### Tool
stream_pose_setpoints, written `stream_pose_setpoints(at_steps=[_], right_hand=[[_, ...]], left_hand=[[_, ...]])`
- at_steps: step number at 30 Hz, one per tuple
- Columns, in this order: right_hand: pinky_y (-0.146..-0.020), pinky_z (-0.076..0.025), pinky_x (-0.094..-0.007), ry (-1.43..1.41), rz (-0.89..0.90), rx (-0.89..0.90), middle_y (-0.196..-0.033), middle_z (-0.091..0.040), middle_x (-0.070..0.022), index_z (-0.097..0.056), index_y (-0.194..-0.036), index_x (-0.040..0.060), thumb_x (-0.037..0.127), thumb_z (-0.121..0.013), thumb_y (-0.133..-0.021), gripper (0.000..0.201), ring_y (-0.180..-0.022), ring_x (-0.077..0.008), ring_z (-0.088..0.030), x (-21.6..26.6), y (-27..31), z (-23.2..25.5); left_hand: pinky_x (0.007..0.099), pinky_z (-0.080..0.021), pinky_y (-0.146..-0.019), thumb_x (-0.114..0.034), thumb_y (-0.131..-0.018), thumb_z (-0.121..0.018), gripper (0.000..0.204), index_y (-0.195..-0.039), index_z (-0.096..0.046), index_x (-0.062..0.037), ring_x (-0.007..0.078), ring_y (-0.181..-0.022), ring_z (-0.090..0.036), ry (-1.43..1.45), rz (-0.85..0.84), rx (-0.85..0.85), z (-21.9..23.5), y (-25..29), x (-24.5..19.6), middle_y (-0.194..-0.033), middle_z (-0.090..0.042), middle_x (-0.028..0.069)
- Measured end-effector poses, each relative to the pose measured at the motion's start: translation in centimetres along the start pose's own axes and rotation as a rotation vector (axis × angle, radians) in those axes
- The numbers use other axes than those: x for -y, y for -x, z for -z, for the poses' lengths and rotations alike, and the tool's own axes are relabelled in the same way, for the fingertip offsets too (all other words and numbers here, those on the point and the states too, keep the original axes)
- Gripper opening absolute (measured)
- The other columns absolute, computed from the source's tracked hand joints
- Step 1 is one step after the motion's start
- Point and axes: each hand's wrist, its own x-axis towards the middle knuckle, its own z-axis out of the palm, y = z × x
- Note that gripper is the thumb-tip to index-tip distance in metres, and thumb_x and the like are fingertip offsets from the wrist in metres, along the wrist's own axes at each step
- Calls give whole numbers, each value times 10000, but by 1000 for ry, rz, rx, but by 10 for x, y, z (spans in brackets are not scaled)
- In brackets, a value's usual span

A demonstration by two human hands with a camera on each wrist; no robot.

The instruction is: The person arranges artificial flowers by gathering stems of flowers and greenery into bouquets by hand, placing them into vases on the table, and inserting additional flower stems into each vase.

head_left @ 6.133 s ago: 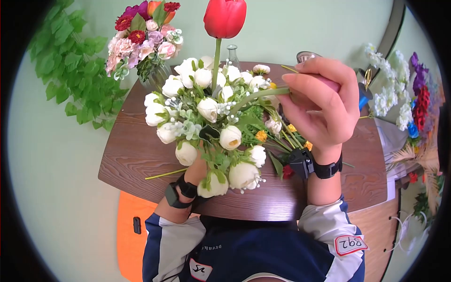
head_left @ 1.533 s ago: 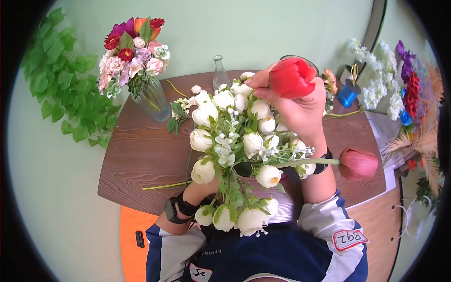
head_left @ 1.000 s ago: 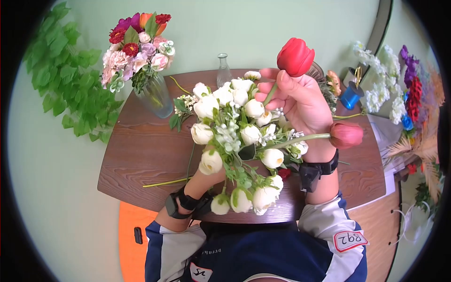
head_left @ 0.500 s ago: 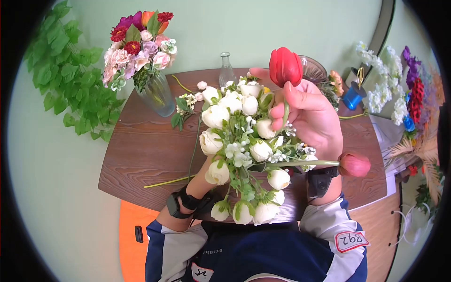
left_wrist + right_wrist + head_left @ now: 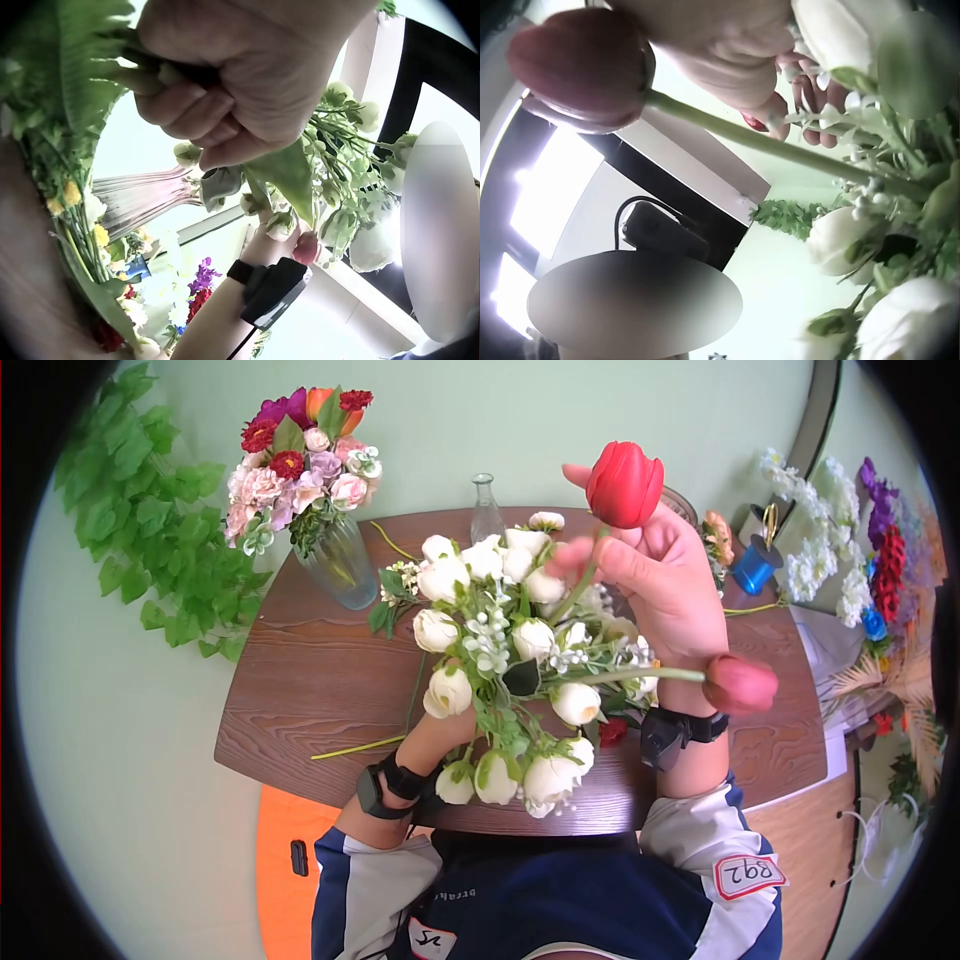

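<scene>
My left hand (image 5: 225,82) grips the stems of a bouquet of white roses (image 5: 440,578), its fingers curled round them in the left wrist view; in the head view the blooms hide most of that hand. With thumb and fingers, my right hand (image 5: 675,585) pinches the stem of a bright red tulip (image 5: 625,485), just below its bloom. A duller pink tulip (image 5: 740,684) sticks out of the bouquet to the right, its bloom overlapping my right wrist. The right wrist view shows this tulip's stem (image 5: 757,142) running into the greenery.
On the dark wooden table (image 5: 300,680), a glass vase (image 5: 340,565) of mixed flowers stands at the back left. Behind the bouquet is a clear glass bottle (image 5: 485,510). A blue ribbon spool (image 5: 755,568) sits at back right; a cut yellow-green stem (image 5: 355,748) lies front left.
Earlier my right hand was at the pink tulip's stem while the red tulip stood upright. Now that hand pinches the red tulip, and the pink one leans right. Lately the bouquet has swayed slightly.
</scene>
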Motion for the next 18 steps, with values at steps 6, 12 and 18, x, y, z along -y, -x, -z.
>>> stream_pose_setpoints(at_steps=[6, 12, 18], right_hand=[[-697, -458, -207, -60, 11, -60, -909, -663, -95, -551, -1139, -22, 159, -620, -861, 339, -771, -109, -602, -18, -14, 16], [-595, -407, -181, -25, -21, -4, -822, -657, -56, -617, -1018, -16, 213, -622, -862, 276, -671, -56, -544, -19, -15, 27], [-522, -335, -171, -49, -114, 60, -724, -653, -63, -665, -825, 11, 221, -630, -851, 215, -583, -33, -478, -14, -11, 23]], left_hand=[[369, -489, -855, -338, -974, -354, 406, -1245, -405, -40, 208, -985, -559, 385, -180, 282, 15, -6, 40, -1124, -537, 92], [393, -449, -815, -152, -704, -670, 338, -1012, -592, -35, 248, -942, -569, -415, -659, -144, 0, -31, 32, -1018, -598, 100], [291, -491, -857, -160, -905, -536, 384, -1242, -405, -31, 148, -995, -566, 496, -260, 50, -12, -24, 33, -1155, -531, 82]])
